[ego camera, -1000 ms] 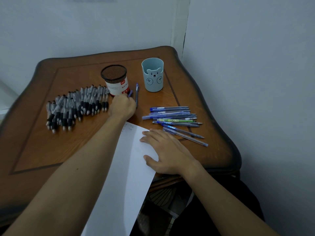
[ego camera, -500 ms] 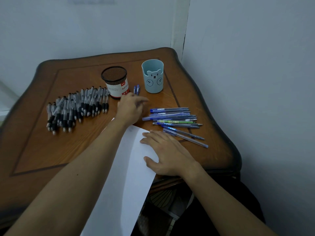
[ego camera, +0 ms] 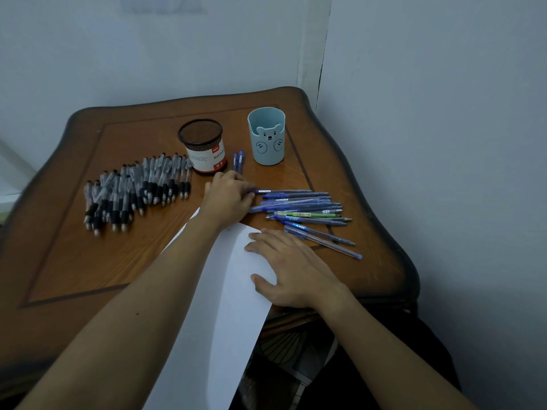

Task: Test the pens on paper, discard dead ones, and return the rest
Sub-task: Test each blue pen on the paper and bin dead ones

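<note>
Left hand (ego camera: 229, 196), frame centre, has curled fingertips on the near end of the top blue pen (ego camera: 284, 191) in the loose blue pile (ego camera: 305, 210) right of centre; can't tell if it's pinched. Right hand (ego camera: 291, 270) lies flat on the paper (ego camera: 225, 306), holding nothing. Risk: dragging that pen could scatter neighbours or roll one off the table (ego camera: 370, 270) at its right edge.

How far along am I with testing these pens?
Early. Two blue pens lie apart between the mesh holder and cup, perhaps tested. The left hand reaches the blue pile; the right hand presses the paper. That pile and the black pens remain.
</note>
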A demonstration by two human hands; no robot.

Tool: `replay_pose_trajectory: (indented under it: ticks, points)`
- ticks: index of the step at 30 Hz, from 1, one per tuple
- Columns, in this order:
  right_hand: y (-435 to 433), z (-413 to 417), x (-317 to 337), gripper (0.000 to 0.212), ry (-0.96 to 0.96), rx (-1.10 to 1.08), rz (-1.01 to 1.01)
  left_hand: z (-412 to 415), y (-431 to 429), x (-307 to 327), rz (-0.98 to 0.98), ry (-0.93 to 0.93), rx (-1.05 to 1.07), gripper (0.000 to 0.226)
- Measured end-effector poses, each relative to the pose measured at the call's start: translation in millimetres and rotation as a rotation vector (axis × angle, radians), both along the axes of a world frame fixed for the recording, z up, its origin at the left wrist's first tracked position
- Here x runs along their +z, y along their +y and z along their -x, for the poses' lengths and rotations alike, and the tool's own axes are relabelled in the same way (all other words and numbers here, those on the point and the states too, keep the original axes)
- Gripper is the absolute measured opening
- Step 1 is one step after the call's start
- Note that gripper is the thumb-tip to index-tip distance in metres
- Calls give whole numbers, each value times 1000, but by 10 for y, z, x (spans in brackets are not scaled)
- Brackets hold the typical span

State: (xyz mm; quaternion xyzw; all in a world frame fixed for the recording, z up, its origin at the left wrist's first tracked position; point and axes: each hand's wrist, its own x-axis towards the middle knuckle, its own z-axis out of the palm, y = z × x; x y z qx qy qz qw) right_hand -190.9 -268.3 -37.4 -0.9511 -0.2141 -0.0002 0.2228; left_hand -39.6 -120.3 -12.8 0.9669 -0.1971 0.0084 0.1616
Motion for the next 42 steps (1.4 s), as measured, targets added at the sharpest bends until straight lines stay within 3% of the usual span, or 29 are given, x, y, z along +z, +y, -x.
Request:
replay_pose_trajectory:
  ticks: [4, 7, 14, 19, 23, 26, 32, 34, 36, 38, 40, 42]
  points:
    - [-14, -8, 6, 58, 2, 4, 5, 10, -25, 9, -6, 1, 40, 27]
    - [-11, 2, 20, 57, 2, 6, -4, 24, -23, 10, 120, -26, 77, 22]
    - [-7, 6, 25, 57, 16, -1, -25, 222, 97, 101, 842, -129, 251, 20]
    - [-8, -1, 10, 58, 15, -4, -10, 261, 190, 272, 1605, 72, 526, 16]
    - [-7, -4, -1, 57, 12, -5, -17, 280, 356, 285, 1838, 236, 497, 30]
    - [-7, -2, -5, 57, 10, -5, -18, 322, 438, 316, 1894, 342, 437, 38]
    - [-10, -14, -20, 57, 12, -8, -12, 383, 446, 355, 1885, 298, 365, 26]
    - [-9, -14, -18, 57, 18, -9, -15, 374, 429, 326, 1760, 252, 360, 16]
    - [-8, -15, -18, 58, 23, -7, -13, 360, 393, 270, 1628, 220, 391, 28]
    - [-9, -14, -15, 58, 27, -5, -12, 368, 365, 236, 1631, 259, 390, 40]
    - [-9, -8, -8, 58, 35, -2, -11, 369, 361, 189, 1701, 321, 338, 40]
    - [-9, -3, 0, 59, 39, 1, -6, 360, 363, 121, 1613, 328, 296, 39]
